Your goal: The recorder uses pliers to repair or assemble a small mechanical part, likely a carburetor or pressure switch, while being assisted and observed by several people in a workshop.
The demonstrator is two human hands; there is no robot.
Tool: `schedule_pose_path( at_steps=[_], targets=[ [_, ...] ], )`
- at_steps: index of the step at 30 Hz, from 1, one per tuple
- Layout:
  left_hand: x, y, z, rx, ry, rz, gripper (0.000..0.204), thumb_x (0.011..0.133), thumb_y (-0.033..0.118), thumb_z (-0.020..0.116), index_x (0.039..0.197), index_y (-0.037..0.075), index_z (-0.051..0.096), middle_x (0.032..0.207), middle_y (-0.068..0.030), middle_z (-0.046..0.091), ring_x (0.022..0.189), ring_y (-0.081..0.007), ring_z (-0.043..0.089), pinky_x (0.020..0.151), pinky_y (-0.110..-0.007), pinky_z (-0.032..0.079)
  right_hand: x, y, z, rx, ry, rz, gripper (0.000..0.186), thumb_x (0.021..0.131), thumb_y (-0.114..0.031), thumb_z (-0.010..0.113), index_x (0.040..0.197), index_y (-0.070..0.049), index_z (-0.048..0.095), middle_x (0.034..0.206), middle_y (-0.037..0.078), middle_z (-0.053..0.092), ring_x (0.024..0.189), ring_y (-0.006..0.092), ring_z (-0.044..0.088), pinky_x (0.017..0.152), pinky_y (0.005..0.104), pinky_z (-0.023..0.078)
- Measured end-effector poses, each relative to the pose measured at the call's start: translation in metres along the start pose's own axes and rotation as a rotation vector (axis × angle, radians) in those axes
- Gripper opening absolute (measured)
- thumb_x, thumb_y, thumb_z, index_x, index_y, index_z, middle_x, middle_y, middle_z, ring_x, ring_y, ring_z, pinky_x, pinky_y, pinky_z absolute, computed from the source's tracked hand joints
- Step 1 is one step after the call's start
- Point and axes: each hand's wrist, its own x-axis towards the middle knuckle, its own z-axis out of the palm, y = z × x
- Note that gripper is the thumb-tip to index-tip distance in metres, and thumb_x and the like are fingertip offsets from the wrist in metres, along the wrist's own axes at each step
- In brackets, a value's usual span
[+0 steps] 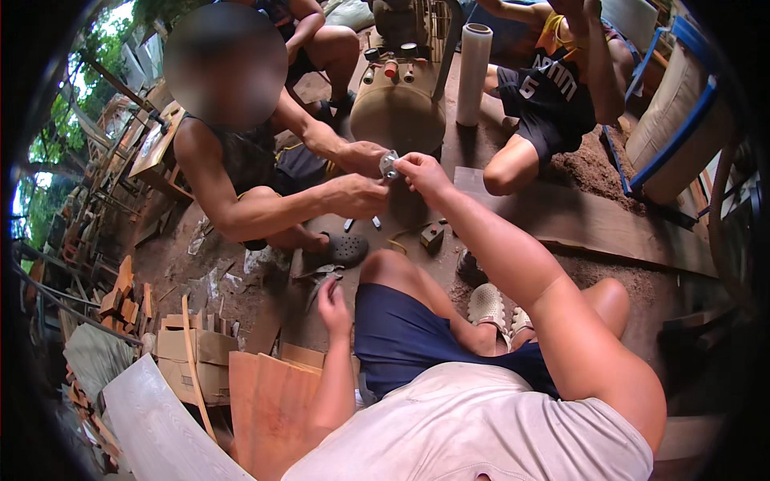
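Straight ahead, my right hand (423, 174) reaches out and pinches the edge of a small silver metal part (389, 165) with rounded openings; its exact kind is too small to tell. A co-worker's two hands (358, 192) hold the same part from the left. My left hand (333, 309) is raised beside my left knee, its fingers loosely stretched and nothing plainly held in them. Just beyond those fingertips lies a greyish metal piece (321, 271), partly blurred. Past the knee, a small dark box-shaped tool (432, 236) rests on the ground.
A tan tank with gauges (397, 112) stands ahead, beside an upright roll of clear wrap (474, 76). Another person (553, 96) sits at the far right behind a long wooden plank (609, 224). Cardboard boxes (192, 361), wood scraps and boards (273, 401) lie at left.
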Motion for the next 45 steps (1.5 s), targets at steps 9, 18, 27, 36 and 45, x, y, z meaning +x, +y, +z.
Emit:
schedule_pose_path(
  at_steps=[9,18,27,36,45],
  targets=[
    [0.017,0.118,0.144,-0.845,-0.533,-0.226,0.061,0.098,0.031,0.051,0.147,0.005,0.026,0.136,-0.0131,0.048,0.118,-0.0223,0.052,0.094,-0.036,0.044,-0.102,-0.025,-0.045,0.326,-0.134,0.157,0.014,0.091,-0.02,0.063,0.091,-0.006,0.061,0.073,-0.003,0.056,0.059,0.0045,0.05,0.05,0.0204,0.041],
    [-0.013,0.157,0.222,-1.346,-0.993,-0.206,0.08,0.082,0.036,0.072,0.146,0.011,0.03,0.141,-0.0175,0.044,0.107,-0.0256,0.058,0.086,-0.042,0.052,-0.197,-0.058,-0.113,0.24,-0.105,0.215,0.018,0.094,-0.021,0.06,0.091,-0.003,0.06,0.077,0.001,0.058,0.062,0.0065,0.053,0.054,0.0194,0.043],
    [-0.036,0.139,0.242,-1.357,-1.017,-0.296,0.087,0.077,0.046,0.074,0.142,0.004,0.035,0.122,-0.0138,0.058,0.117,-0.0247,0.055,0.103,-0.04,0.041,-0.223,-0.078,-0.152,-0.571,-0.032,-0.103,0.017,0.09,-0.016,0.066,0.085,0.001,0.066,0.072,0.002,0.062,0.061,0.0059,0.055,0.053,0.0218,0.044],
    [-0.036,0.134,0.241,-1.267,-1.078,-0.47,0.09,0.076,0.05,0.074,0.14,-0.001,0.037,0.117,-0.0103,0.058,0.106,-0.0204,0.06,0.09,-0.034,0.05,-0.216,-0.076,-0.152,-0.971,-0.106,-0.709,0.02,0.076,-0.007,0.074,0.095,-0.006,0.069,0.077,0.007,0.059,0.063,0.0214,0.058,0.054,0.0303,0.046],
    [-0.034,0.128,0.236,-1.109,-1.019,-0.379,0.094,0.075,0.051,0.074,0.141,-0.004,0.035,0.118,-0.0101,0.059,0.104,-0.0175,0.06,0.091,-0.032,0.05,-0.214,-0.07,-0.147,-1.029,-0.131,-0.523,0.017,0.078,-0.011,0.072,0.095,-0.008,0.07,0.077,0.007,0.061,0.065,0.0242,0.06,0.056,0.0337,0.048]
  ],
)
